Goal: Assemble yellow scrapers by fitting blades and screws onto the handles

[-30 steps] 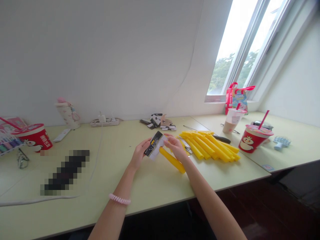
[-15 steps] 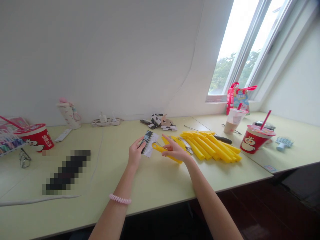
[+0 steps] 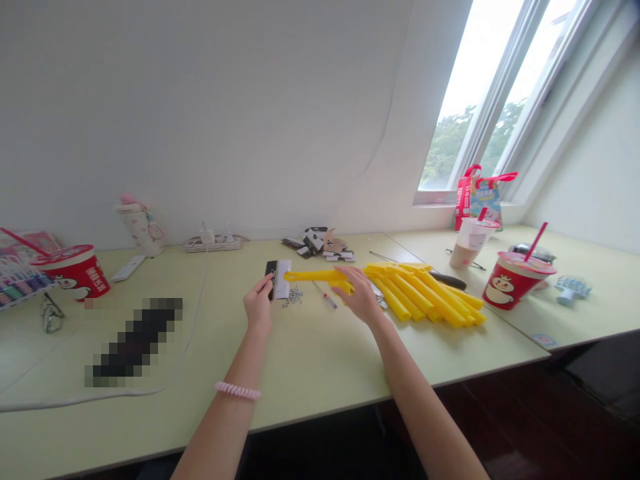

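Worktop (image 3: 310, 373) carries piled yellow tubes (image 3: 425, 297) beside the right hand (image 3: 357, 293), whose fingers grasp one yellow handle (image 3: 320, 275) crosswise, its holed end pointing toward the left hand (image 3: 258, 307), which pinches a black-and-white card (image 3: 281, 283) at that end, contact unclear; tiny metal pieces (image 3: 294, 295) lie near the card.

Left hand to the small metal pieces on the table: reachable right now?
Likely yes: the small metal pieces lie close to the left hand. The only obstacle I see is the black-and-white card it holds, which it would probably have to let go of first.
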`<state>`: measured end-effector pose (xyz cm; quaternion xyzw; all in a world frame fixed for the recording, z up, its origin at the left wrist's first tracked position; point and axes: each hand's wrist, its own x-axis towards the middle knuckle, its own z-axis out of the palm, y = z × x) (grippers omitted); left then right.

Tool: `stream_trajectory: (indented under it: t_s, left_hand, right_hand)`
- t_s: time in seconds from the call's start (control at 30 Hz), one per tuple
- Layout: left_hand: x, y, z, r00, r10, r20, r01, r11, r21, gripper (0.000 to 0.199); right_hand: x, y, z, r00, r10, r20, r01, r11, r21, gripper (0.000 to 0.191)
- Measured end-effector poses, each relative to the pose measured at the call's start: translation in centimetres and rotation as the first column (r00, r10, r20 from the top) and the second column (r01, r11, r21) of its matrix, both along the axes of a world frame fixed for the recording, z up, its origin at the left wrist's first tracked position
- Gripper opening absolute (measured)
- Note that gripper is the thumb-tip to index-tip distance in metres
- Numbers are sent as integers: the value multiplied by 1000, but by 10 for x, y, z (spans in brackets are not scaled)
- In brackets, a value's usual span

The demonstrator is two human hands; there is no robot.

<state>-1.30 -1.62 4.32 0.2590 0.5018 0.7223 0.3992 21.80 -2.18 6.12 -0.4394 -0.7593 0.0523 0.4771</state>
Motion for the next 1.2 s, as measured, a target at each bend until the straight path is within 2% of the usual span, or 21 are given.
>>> stream_trajectory:
  t_s: [0.1,0.2,0.27,0.43,0.6,0.7,0.77,0.83,0.9,0.97,1.03,1.2]
  left_hand:
    - [-17,15,-4,964,219,149,-223,975,11,27]
    - [-37,31,-9,912,336,236,-352,936,27,29]
    - [-50,42,-14,896,381,228,-401,915,46,31]
    - [-74,66,-27,916,398,41,-398,917,-10,45]
    - [-86,81,-35,928,364,-78,-369,927,-66,49]
    - [-93,85,-37,915,287,-282,-331,936,-119,52]
    - [-97,86,-38,791,143,-595,-303,936,-178,52]
    - [-97,88,-38,583,25,-812,-304,934,-189,48]
    - [-95,90,-40,409,-12,-913,-325,932,-158,40]
    - [-92,91,-42,302,-16,-953,-351,928,-126,33]
    - [-90,91,-43,271,7,-963,-368,925,-97,31]
    - [-90,83,-46,310,137,-941,-314,949,35,38]
  right_hand:
    - [4,3,0,995,-91,-50,97,985,143,34]
    - [7,7,-3,994,-98,-56,105,986,131,28]
    - [6,9,-6,996,-85,-40,89,991,97,25]
    - [2,10,-10,995,-92,-31,92,996,-9,22]
    - [3,10,-13,996,-90,-11,88,993,-83,20]
    - [2,13,-17,996,-94,7,95,991,-94,19]
    - [1,14,-19,996,-84,22,86,991,-99,19]
    - [0,14,-21,997,-63,43,67,992,-110,20]
    - [-2,12,-22,997,-38,65,46,991,-124,21]
    - [-2,10,-22,996,-18,82,30,989,-144,22]
    - [-2,8,-21,996,-4,93,19,987,-161,21]
    - [-1,3,-19,996,2,92,11,990,-141,21]
